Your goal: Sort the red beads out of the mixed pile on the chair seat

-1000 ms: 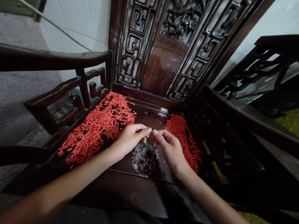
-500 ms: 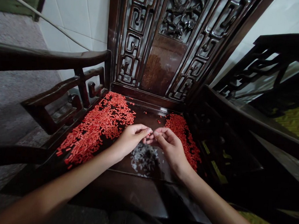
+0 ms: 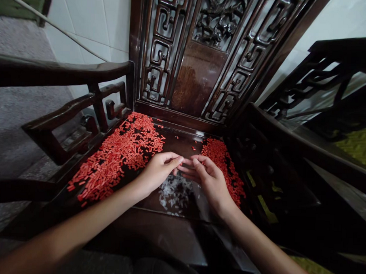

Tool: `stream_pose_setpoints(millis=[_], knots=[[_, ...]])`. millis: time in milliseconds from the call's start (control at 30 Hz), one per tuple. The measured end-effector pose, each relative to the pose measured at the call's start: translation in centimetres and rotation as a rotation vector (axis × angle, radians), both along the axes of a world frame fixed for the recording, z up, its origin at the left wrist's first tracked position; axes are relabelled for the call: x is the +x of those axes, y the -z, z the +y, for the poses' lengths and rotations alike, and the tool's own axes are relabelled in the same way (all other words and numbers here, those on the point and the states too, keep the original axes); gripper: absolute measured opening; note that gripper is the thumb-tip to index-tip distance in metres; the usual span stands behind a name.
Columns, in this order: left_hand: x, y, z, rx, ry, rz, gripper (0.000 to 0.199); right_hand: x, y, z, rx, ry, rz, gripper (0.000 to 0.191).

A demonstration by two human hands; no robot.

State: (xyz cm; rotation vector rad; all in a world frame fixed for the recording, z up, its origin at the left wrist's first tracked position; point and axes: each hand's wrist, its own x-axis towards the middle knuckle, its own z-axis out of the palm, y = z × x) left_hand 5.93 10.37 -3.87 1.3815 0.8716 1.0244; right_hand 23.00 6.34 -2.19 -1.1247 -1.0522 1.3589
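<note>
My left hand (image 3: 162,168) is closed in a pinch above the dark wooden seat (image 3: 175,142), with a small red bit showing at its fingertips. Facing it, my right hand (image 3: 210,174) has thumb and index finger together and the other fingers stretched toward the left hand; what it pinches is too small to make out. Small red pieces (image 3: 109,166) spread widely over the seat's left side. A second group of red pieces (image 3: 220,157) lies beyond and right of my right hand. Below the hands sits a pile of whitish translucent pieces (image 3: 172,195).
The seat belongs to a dark chair with a carved backrest (image 3: 197,81). Its left armrest (image 3: 67,73) and right armrest (image 3: 310,146) flank the seat. Another carved dark piece of furniture (image 3: 325,82) stands at the right, beside yellow textured material (image 3: 360,148).
The fingers of my right hand have stretched out further toward the left, and its thumb and index finger have moved slightly away from my left fingertips. The view has shifted slightly.
</note>
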Motion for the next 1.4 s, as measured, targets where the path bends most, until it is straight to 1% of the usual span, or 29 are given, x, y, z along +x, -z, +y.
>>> stream_pose_setpoints(millis=[133,200,333,367,467,500,533,633,700,767,867,933,967,1067,1100,1133,1267,1400], knots=[[-0.2,0.0,0.2,0.038,-0.068,0.004,0.028,0.0,0.0,-0.1,-0.027,-0.023,0.008,0.036],[-0.2,0.0,0.3,0.043,-0.107,0.011,0.028,0.0,-0.2,-0.2,-0.012,-0.031,-0.033,0.037],[-0.3,0.2,0.4,0.026,-0.127,-0.029,0.032,0.0,-0.4,-0.2,0.069,-0.031,-0.314,0.047],[-0.3,0.2,0.5,0.016,-0.122,-0.044,0.032,0.1,-0.3,-0.2,0.089,-0.038,-0.379,0.046],[-0.3,0.3,0.5,-0.006,-0.105,-0.051,0.031,0.1,0.5,-0.1,0.169,-0.078,-0.539,0.032],[-0.3,0.3,0.5,-0.005,-0.101,-0.047,0.031,0.2,0.9,-0.1,0.216,-0.091,-0.611,0.035],[-0.3,0.3,0.5,-0.002,-0.1,-0.04,0.03,0.2,1.4,-0.1,0.266,-0.104,-0.701,0.043],[-0.4,0.1,0.5,0.01,-0.104,-0.017,0.029,0.4,2.8,-0.3,0.398,-0.158,-0.996,0.071],[-0.5,-0.1,0.5,0.017,-0.107,-0.013,0.027,0.5,3.6,-0.3,0.409,-0.199,-1.145,0.085],[-0.6,-0.2,0.5,0.034,-0.104,-0.012,0.026,0.6,4.1,-0.2,0.38,-0.226,-1.211,0.091],[-0.6,-0.3,0.4,0.061,-0.084,-0.005,0.027,0.6,4.1,0.1,0.354,-0.228,-1.154,0.087],[-0.6,-0.4,0.4,0.036,-0.054,-0.04,0.027,0.5,3.6,0.3,0.363,-0.207,-1.064,0.077],[-0.5,-0.4,0.3,0.011,-0.036,-0.072,0.027,0.5,3.2,0.4,0.37,-0.192,-1.018,0.068],[-0.4,-0.5,0.2,-0.04,-0.004,-0.146,0.027,0.3,1.9,0.3,0.388,-0.171,-0.889,0.032],[-0.3,-0.5,0.3,-0.038,-0.009,-0.149,0.026,0.3,1.5,0.2,0.379,-0.169,-0.847,0.025],[-0.3,-0.5,0.3,-0.028,-0.021,-0.142,0.024,0.3,1.1,0.2,0.358,-0.163,-0.806,0.024],[-0.4,-0.3,0.5,-0.011,-0.061,-0.119,0.02,0.1,0.2,-0.1,0.227,-0.107,-0.657,0.03],[-0.4,0.0,0.6,-0.028,-0.043,-0.114,0.021,0.5,0.1,-0.1,0.208,-0.075,-0.63,0.032]])
